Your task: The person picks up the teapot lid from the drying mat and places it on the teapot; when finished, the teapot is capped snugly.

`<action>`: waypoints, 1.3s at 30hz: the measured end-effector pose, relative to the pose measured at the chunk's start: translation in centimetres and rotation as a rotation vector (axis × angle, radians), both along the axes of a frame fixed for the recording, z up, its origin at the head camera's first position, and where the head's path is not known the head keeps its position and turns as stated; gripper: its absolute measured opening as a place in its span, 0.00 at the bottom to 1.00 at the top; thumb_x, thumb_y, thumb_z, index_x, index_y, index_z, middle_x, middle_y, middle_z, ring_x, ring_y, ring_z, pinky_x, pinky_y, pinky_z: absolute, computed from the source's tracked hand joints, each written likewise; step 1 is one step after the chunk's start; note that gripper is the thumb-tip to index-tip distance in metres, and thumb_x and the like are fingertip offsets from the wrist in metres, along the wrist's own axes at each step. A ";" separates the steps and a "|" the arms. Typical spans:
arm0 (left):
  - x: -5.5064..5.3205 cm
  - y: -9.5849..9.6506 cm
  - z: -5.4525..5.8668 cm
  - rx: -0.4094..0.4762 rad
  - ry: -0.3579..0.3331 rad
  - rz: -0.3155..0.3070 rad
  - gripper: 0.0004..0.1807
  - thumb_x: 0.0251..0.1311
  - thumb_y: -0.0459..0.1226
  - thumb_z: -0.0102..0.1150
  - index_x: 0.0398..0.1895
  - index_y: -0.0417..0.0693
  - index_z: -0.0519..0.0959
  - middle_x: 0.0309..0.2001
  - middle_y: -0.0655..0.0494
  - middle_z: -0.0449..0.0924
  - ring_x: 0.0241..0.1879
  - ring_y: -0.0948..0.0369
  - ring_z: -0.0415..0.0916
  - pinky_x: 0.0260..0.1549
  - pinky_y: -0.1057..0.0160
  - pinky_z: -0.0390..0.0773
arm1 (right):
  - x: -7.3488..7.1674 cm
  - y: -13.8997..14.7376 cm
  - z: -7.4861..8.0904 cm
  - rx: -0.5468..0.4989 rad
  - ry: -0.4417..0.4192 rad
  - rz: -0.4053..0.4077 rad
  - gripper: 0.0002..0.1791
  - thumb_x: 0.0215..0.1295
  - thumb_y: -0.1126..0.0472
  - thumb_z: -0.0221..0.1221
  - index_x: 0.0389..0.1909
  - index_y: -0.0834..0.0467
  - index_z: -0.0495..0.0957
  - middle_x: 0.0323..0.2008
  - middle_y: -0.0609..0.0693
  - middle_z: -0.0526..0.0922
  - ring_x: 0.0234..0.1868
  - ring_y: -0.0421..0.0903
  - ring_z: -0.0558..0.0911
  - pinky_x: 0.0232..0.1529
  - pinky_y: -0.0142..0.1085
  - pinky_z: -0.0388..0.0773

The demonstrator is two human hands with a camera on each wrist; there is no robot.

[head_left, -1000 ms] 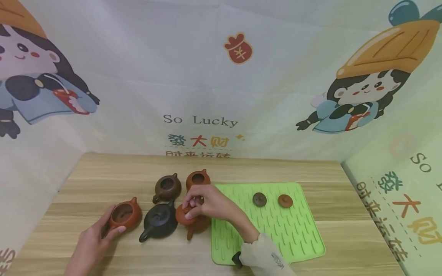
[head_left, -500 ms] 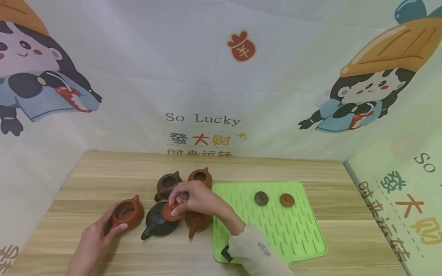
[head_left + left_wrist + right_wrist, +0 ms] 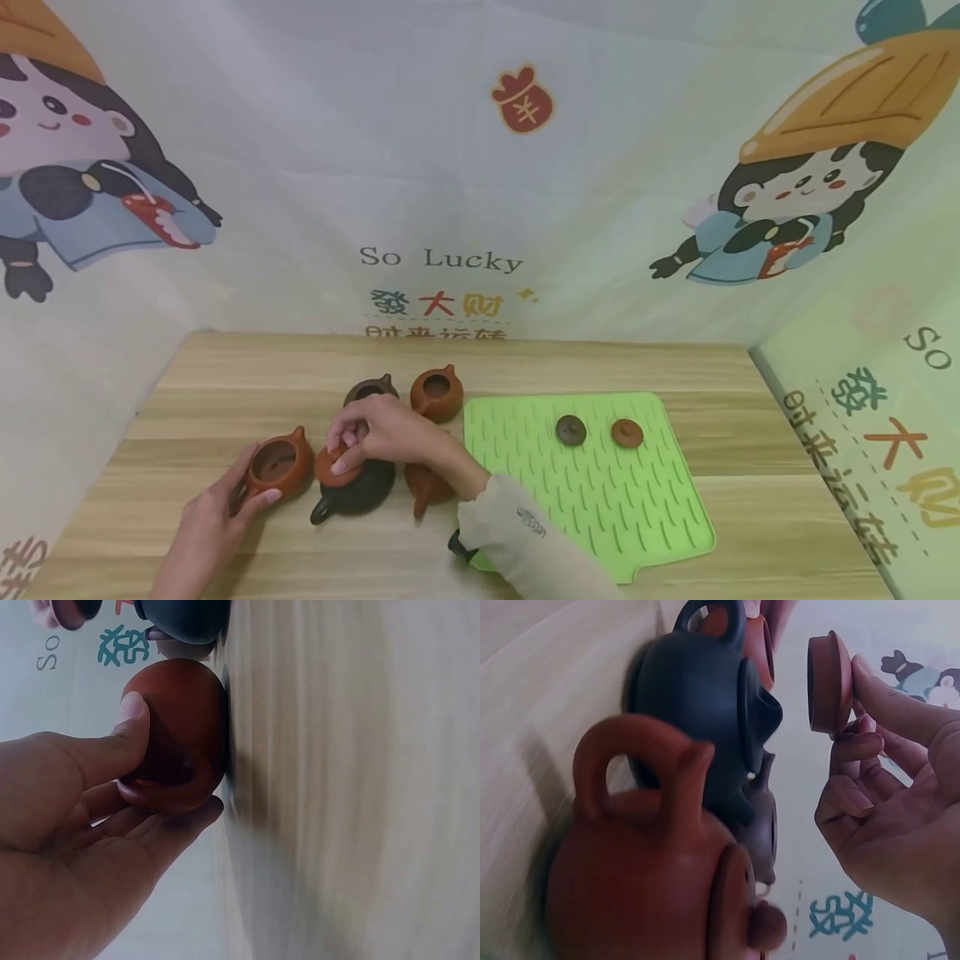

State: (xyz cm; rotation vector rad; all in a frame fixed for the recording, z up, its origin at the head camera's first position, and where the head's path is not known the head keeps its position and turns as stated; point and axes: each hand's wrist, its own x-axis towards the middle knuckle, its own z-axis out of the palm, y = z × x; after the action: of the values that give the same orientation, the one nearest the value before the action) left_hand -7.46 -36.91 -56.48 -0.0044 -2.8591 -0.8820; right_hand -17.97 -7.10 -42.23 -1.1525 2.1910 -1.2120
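A lidless red-brown teapot point(image 3: 297, 477) stands on the table at the left, its open mouth up. My left hand point(image 3: 204, 521) grips it from the handle side, thumb on the near flank and fingers round the far one in the left wrist view. My right hand point(image 3: 390, 429) pinches a red-brown lid point(image 3: 829, 686) between thumb and fingers. That lid is in the air, overlapping the left part of the black teapot point(image 3: 371, 490) in the head view. The black teapot wears its own lid, as the right wrist view shows.
A lidded red-brown teapot point(image 3: 429, 487) sits right of the black one. Behind are a dark brown teapot point(image 3: 367, 388), partly hidden by my right hand, and a lidless red-brown one point(image 3: 452, 400). A green mat point(image 3: 592, 492) carries a dark lid point(image 3: 572, 431) and a reddish lid point(image 3: 627, 433).
My right hand has carried the lid left, from over the front red-brown teapot across the black one. My left hand has stayed on its teapot.
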 end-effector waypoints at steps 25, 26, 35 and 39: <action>0.2 0.7 0.8 0.009 0.048 -0.020 0.45 0.73 0.42 0.73 0.85 0.39 0.62 0.64 0.19 0.77 0.59 0.19 0.78 0.51 0.22 0.78 | 0.9 -7.9 -1.2 0.284 0.235 -0.222 0.11 0.63 0.48 0.80 0.39 0.46 0.89 0.22 0.34 0.76 0.25 0.26 0.71 0.26 0.19 0.67; 0.2 0.8 1.0 0.003 0.043 -0.021 0.45 0.73 0.42 0.73 0.85 0.37 0.62 0.65 0.19 0.76 0.59 0.20 0.78 0.52 0.22 0.79 | 1.0 -8.2 -1.3 0.287 0.235 -0.240 0.11 0.63 0.47 0.80 0.38 0.45 0.89 0.22 0.34 0.76 0.25 0.26 0.71 0.27 0.20 0.68; 0.1 0.8 0.6 -0.013 0.029 0.000 0.44 0.72 0.42 0.74 0.84 0.36 0.64 0.65 0.21 0.77 0.60 0.22 0.79 0.53 0.25 0.80 | 2.0 -9.4 -1.6 0.364 0.324 -0.299 0.12 0.62 0.41 0.79 0.38 0.40 0.89 0.23 0.32 0.75 0.27 0.27 0.72 0.25 0.23 0.66; 0.7 2.2 3.1 -0.023 0.005 0.034 0.42 0.71 0.42 0.75 0.82 0.33 0.67 0.64 0.22 0.79 0.59 0.24 0.81 0.52 0.32 0.83 | 2.1 -9.8 -1.7 0.354 0.347 -0.297 0.12 0.63 0.41 0.79 0.38 0.40 0.89 0.23 0.32 0.75 0.26 0.27 0.71 0.24 0.21 0.64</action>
State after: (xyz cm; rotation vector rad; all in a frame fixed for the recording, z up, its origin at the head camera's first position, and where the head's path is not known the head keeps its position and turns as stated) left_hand -6.72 -34.72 -53.36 0.0393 -2.8558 -0.8413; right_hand -15.82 -16.92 -43.93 -0.9680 2.7755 -0.7131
